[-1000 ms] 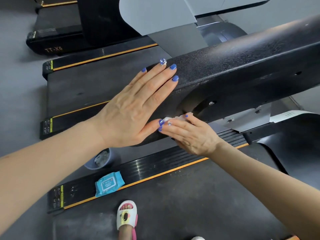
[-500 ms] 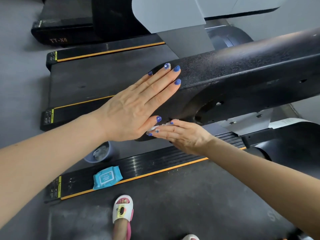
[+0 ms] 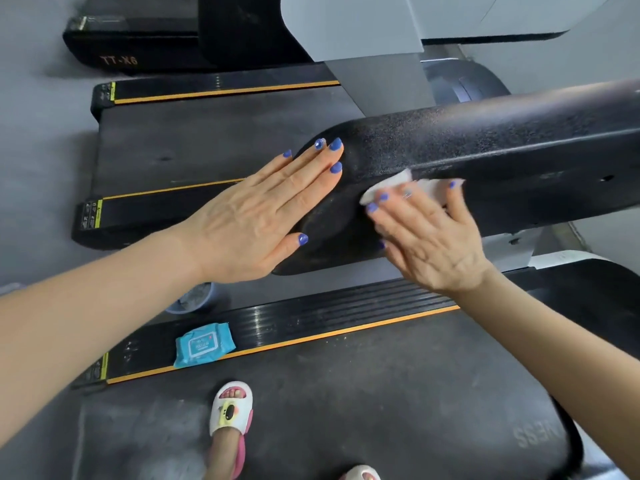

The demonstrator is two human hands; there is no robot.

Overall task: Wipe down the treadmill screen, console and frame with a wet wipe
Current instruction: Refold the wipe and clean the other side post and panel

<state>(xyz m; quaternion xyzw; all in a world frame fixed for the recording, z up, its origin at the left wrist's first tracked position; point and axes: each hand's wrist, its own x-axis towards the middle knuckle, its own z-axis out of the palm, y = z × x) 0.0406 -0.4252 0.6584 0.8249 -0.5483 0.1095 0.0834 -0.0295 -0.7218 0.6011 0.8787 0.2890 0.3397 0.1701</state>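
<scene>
A thick black textured handrail (image 3: 485,147) of the treadmill frame runs from the middle to the right edge. My left hand (image 3: 263,220) lies flat, fingers straight, against the rail's rounded end. My right hand (image 3: 429,237) presses a white wet wipe (image 3: 398,183) against the rail's side with spread fingers; most of the wipe is hidden under them.
A blue pack of wipes (image 3: 202,344) lies on the treadmill's black side rail (image 3: 346,317) with an orange stripe. A small blue bin (image 3: 190,299) stands on the floor beyond it. My sandalled foot (image 3: 230,414) is on the belt. Another treadmill (image 3: 207,140) stands alongside.
My right hand has moved with the wipe from under the rail's end up and right onto its side. The left hand has stayed flat on the end.
</scene>
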